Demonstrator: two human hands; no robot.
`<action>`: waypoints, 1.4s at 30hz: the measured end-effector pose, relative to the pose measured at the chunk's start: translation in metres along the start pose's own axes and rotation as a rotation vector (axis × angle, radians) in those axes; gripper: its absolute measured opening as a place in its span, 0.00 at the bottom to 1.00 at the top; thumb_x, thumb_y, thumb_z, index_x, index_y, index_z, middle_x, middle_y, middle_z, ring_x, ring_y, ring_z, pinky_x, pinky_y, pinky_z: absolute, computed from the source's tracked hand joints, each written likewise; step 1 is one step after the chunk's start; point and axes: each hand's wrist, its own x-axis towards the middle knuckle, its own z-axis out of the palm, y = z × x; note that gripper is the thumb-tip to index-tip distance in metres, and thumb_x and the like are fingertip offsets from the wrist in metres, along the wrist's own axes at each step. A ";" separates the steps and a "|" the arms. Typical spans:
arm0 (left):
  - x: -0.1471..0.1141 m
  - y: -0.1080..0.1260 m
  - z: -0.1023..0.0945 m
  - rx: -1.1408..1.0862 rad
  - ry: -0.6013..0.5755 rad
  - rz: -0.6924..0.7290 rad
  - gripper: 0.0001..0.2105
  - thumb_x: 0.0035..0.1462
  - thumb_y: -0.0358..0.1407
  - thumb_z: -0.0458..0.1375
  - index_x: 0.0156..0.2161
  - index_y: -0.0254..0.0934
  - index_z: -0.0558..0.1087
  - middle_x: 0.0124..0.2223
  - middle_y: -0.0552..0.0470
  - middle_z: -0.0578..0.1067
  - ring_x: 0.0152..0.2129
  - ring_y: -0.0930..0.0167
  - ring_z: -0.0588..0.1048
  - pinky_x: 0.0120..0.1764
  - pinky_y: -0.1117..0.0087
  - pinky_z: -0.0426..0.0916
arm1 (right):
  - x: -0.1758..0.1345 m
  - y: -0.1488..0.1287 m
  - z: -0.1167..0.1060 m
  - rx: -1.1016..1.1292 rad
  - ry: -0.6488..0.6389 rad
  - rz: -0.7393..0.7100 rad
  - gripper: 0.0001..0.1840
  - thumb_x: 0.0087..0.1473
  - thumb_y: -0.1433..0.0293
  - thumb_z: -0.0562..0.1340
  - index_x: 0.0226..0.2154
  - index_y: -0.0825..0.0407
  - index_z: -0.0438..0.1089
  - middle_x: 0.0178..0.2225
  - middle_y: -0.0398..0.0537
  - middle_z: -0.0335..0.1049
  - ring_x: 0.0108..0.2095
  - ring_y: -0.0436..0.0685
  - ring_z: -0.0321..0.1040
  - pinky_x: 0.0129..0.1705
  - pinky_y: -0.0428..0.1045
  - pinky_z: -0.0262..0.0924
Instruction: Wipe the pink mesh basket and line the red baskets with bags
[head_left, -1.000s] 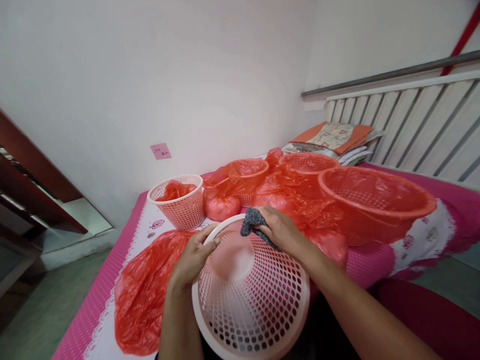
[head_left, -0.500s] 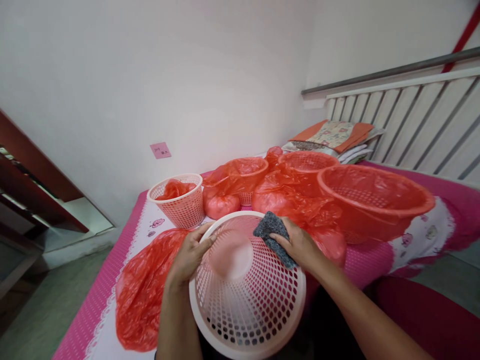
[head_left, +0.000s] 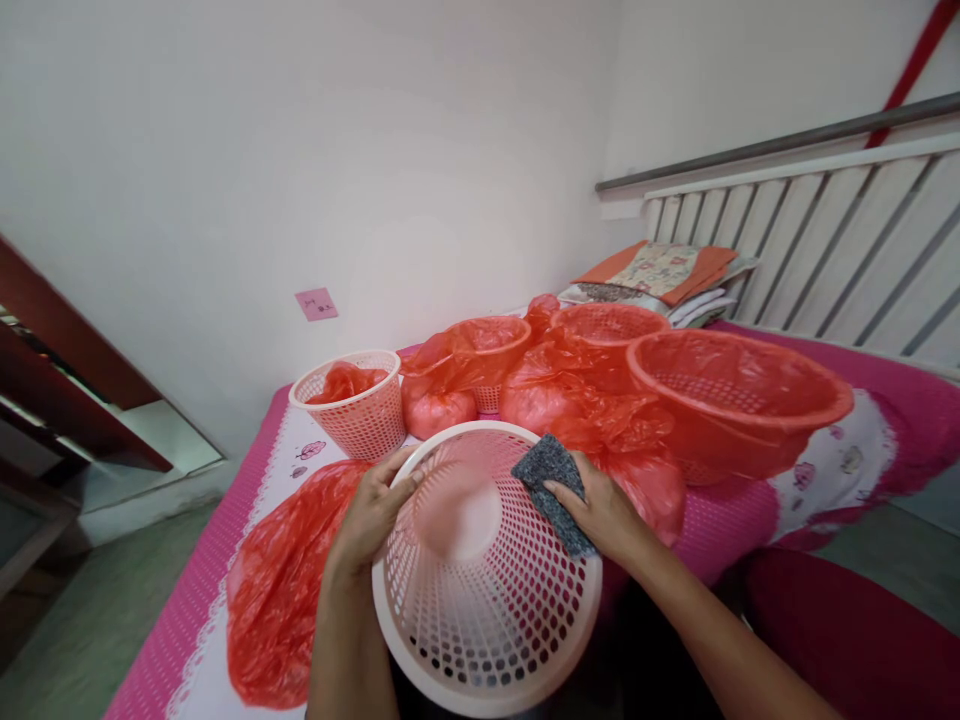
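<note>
A pale wall [head_left: 420, 150] fills the back, and against it stands a surface spread with a bright pink cover [head_left: 180, 620] that has white, lace-edged panels. At the right end is a white slatted panel [head_left: 814, 245] with a grey pipe [head_left: 780, 146] running above it. A dark red round seat [head_left: 847, 630] shows at the lower right. On the cover, the big basket [head_left: 739, 400] at the right is draped in thin red plastic, as are the two behind it and to its left. In front of the person, the pale pink basket [head_left: 487, 580] is tipped so that its wide mouth faces the camera, with the round base seen down inside. Left of it lies a loose, crumpled red bag [head_left: 289, 590]; bulging red bags [head_left: 555, 395] sit beyond it, and near the wall stands a small white-rimmed basket [head_left: 364, 420] with red plastic inside. Folded cloths [head_left: 664, 270] are stacked in the far right corner. The left hand [head_left: 375, 505] grips the left rim of the held basket, thumb over the inner edge, fingers mostly hidden outside. The right hand [head_left: 604, 505] has its fingers closed round a grey cloth [head_left: 551, 490], thumb pressed across it, and the cloth lies over the right side of the rim. A pink note [head_left: 316, 304] is stuck to the wall, its writing too small to read.
</note>
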 end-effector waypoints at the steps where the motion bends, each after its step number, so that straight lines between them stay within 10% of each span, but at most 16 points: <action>1: 0.000 -0.001 -0.001 -0.011 0.014 -0.001 0.22 0.58 0.47 0.68 0.54 0.39 0.81 0.56 0.45 0.82 0.55 0.57 0.76 0.60 0.59 0.67 | -0.001 0.001 0.001 0.002 0.001 0.010 0.17 0.63 0.55 0.58 0.48 0.48 0.66 0.44 0.54 0.79 0.44 0.66 0.78 0.46 0.57 0.68; 18: -0.003 -0.004 -0.010 -0.053 0.104 -0.061 0.26 0.51 0.49 0.72 0.52 0.37 0.82 0.56 0.41 0.83 0.58 0.52 0.76 0.63 0.53 0.66 | -0.010 0.004 0.010 0.100 0.036 0.095 0.19 0.59 0.51 0.60 0.45 0.47 0.69 0.42 0.54 0.81 0.42 0.67 0.79 0.44 0.60 0.70; 34: -0.012 -0.007 -0.027 -0.077 0.146 -0.040 0.26 0.50 0.47 0.72 0.53 0.39 0.81 0.59 0.43 0.81 0.60 0.54 0.75 0.65 0.54 0.64 | 0.018 -0.031 -0.005 -0.025 0.103 -0.164 0.13 0.66 0.59 0.59 0.46 0.49 0.72 0.41 0.51 0.78 0.41 0.63 0.76 0.43 0.55 0.66; 42: -0.004 -0.004 -0.003 0.255 0.026 0.043 0.27 0.56 0.44 0.67 0.60 0.40 0.77 0.61 0.42 0.79 0.57 0.54 0.77 0.63 0.52 0.66 | 0.045 -0.058 -0.007 -0.111 -0.005 -0.339 0.10 0.64 0.67 0.64 0.48 0.46 0.76 0.45 0.52 0.77 0.47 0.65 0.74 0.49 0.57 0.66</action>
